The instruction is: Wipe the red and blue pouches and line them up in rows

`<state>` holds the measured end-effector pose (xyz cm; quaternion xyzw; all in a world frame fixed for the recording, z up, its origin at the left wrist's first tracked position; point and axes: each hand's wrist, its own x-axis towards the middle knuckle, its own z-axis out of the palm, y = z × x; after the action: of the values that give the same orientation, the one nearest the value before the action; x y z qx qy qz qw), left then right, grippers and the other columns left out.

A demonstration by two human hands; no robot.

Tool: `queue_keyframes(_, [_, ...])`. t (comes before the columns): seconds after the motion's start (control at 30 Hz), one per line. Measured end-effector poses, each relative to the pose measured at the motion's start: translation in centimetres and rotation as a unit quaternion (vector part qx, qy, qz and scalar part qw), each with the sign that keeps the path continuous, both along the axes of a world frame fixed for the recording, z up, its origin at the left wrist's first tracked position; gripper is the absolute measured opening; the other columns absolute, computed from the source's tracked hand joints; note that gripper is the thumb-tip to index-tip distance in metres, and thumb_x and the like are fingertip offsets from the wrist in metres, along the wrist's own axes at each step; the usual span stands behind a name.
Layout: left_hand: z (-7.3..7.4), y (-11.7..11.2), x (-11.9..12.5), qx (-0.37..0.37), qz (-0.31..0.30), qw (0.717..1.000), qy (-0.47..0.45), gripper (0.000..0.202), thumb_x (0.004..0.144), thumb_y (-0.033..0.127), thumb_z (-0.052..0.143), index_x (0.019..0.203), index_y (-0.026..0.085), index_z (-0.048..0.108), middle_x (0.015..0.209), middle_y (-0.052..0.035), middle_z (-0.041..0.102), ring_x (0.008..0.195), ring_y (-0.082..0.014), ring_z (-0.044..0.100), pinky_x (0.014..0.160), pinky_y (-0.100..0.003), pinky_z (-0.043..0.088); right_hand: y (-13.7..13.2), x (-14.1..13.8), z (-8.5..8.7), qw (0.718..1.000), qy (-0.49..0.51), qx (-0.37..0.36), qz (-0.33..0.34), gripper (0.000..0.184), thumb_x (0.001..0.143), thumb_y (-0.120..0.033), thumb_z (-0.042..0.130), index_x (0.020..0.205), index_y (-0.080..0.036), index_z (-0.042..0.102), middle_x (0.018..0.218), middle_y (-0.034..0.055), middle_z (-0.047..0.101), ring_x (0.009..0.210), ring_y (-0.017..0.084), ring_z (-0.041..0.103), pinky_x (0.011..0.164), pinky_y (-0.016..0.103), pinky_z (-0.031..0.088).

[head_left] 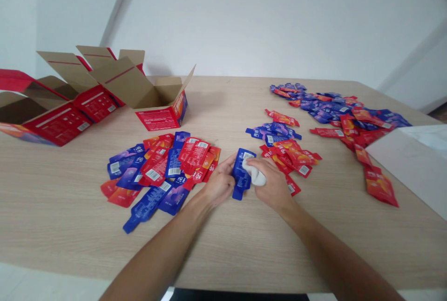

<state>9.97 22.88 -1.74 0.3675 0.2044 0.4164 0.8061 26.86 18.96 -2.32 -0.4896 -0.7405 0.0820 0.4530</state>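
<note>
A blue pouch [240,179] with a narrow neck is gripped at its left side by my left hand [220,181], just above the table. My right hand [271,183] is closed on a white cloth [256,175], which lies against the pouch's face near its pale label. Left of my hands spreads a pile of red and blue pouches [159,170], some showing barcodes. Close beyond my right hand are several red pouches [291,154], with a small group of blue pouches [272,132] behind them.
Open red cardboard boxes stand at the left, the nearest box [159,119] with its flaps up and another box [59,124] further left. A long heap of pouches [328,108] lies at the back right, beside a white sheet-like object [415,161]. A wall [251,22] rises behind the table.
</note>
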Motion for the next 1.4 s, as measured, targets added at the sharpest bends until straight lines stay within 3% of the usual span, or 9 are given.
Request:
queue_keyframes(0.13, [-0.2, -0.6, 0.5, -0.015, -0.043, 0.999, -0.003, 0.097, 0.041, -0.008, 0.046, 0.132, 0.021, 0.061, 0.126, -0.0081, 0.067, 0.113, -0.0256, 0.064, 0.084, -0.029, 0.052, 0.3, 0.4, 0.2, 0.999, -0.002, 0.021, -0.026, 0.053, 0.073, -0.001, 0.056, 0.119, -0.026, 0.064, 0.12, 0.0061, 0.07, 0.114, 0.027, 0.059, 0.1, 0.044, 0.048])
queue_keyframes(0.33, [0.2, 0.3, -0.1, -0.03, 0.051, 0.998, -0.029, 0.098, 0.04, -0.003, 0.046, 0.135, 0.021, 0.059, 0.123, -0.0071, 0.069, 0.108, -0.0256, 0.066, 0.084, -0.03, 0.05, -0.9, -1.6, -0.3, 0.992, -0.011, -0.029, 0.122, 0.067, 0.063, 0.005, 0.054, 0.121, -0.028, 0.063, 0.121, 0.0029, 0.07, 0.115, 0.025, 0.059, 0.098, 0.043, 0.05])
queue_keyframes(0.5, [0.1, 0.7, 0.2, -0.089, 0.123, 0.988, -0.002, 0.072, 0.062, 0.005, 0.063, 0.133, 0.02, 0.06, 0.11, -0.0082, 0.073, 0.088, -0.0205, 0.069, 0.073, -0.028, 0.05, -1.1, -1.8, -0.6, 0.986, -0.004, -0.051, 0.157, 0.069, 0.059, 0.006, 0.053, 0.118, -0.027, 0.064, 0.117, 0.0033, 0.071, 0.112, 0.025, 0.06, 0.094, 0.042, 0.052])
queue_keyframes(0.63, [-0.1, 0.8, 0.7, -0.091, 0.185, 0.978, 0.037, 0.061, 0.066, 0.009, 0.07, 0.126, 0.02, 0.065, 0.102, -0.0051, 0.074, 0.082, -0.0166, 0.067, 0.074, -0.026, 0.049, -1.0, -1.2, -0.2, 0.994, 0.024, -0.028, 0.102, 0.065, 0.064, 0.004, 0.054, 0.12, -0.026, 0.064, 0.118, 0.0049, 0.07, 0.11, 0.025, 0.061, 0.094, 0.041, 0.053])
queue_keyframes(0.8, [0.1, 0.8, 0.2, -0.072, 0.193, 0.976, 0.071, 0.059, 0.066, 0.009, 0.071, 0.123, 0.02, 0.064, 0.086, -0.0017, 0.073, 0.071, -0.0148, 0.064, 0.068, -0.026, 0.048, -0.9, -0.8, 0.8, 0.996, 0.081, 0.015, -0.037, 0.036, 0.083, -0.011, 0.06, 0.115, -0.027, 0.066, 0.114, 0.0066, 0.071, 0.107, 0.026, 0.064, 0.095, 0.044, 0.053])
queue_keyframes(0.93, [0.2, 0.7, 0.0, -0.064, 0.212, 0.972, 0.076, 0.055, 0.066, 0.01, 0.074, 0.119, 0.022, 0.062, 0.078, 0.0017, 0.07, 0.065, -0.013, 0.06, 0.062, -0.024, 0.045, -0.9, -1.0, 0.9, 0.992, 0.101, 0.029, -0.075, 0.028, 0.087, -0.018, 0.061, 0.114, -0.027, 0.066, 0.114, 0.0077, 0.071, 0.108, 0.027, 0.065, 0.098, 0.047, 0.053])
queue_keyframes(1.2, [-0.4, 0.4, 0.6, -0.066, 0.099, 0.99, 0.075, 0.041, 0.071, 0.015, 0.076, 0.111, 0.018, 0.07, 0.09, -0.0038, 0.073, 0.076, -0.0143, 0.064, 0.072, -0.025, 0.047, -1.1, -1.5, 0.7, 0.995, 0.098, 0.027, -0.022, 0.029, 0.089, -0.019, 0.064, 0.116, -0.027, 0.064, 0.12, 0.0068, 0.07, 0.112, 0.024, 0.065, 0.098, 0.042, 0.053])
queue_keyframes(1.33, [-0.5, -0.2, 0.9, -0.14, 0.062, 0.987, 0.045, 0.023, 0.081, 0.032, 0.072, 0.095, 0.013, 0.072, 0.082, -0.0049, 0.071, 0.071, -0.0151, 0.064, 0.069, -0.025, 0.048, -1.0, -1.6, 0.1, 0.997, 0.075, 0.023, 0.026, 0.041, 0.085, -0.009, 0.061, 0.122, -0.027, 0.063, 0.126, 0.0061, 0.068, 0.116, 0.023, 0.063, 0.101, 0.041, 0.052])
queue_keyframes(1.4, [-0.3, -0.3, 0.9, -0.167, 0.066, 0.984, 0.023, 0.028, 0.087, 0.04, 0.066, 0.091, 0.012, 0.072, 0.082, -0.0065, 0.071, 0.072, -0.0162, 0.065, 0.069, -0.026, 0.05, -1.0, -1.6, -0.2, 0.998, 0.043, 0.015, 0.051, 0.05, 0.08, -0.003, 0.058, 0.123, -0.027, 0.063, 0.125, 0.0055, 0.068, 0.117, 0.023, 0.062, 0.104, 0.043, 0.05])
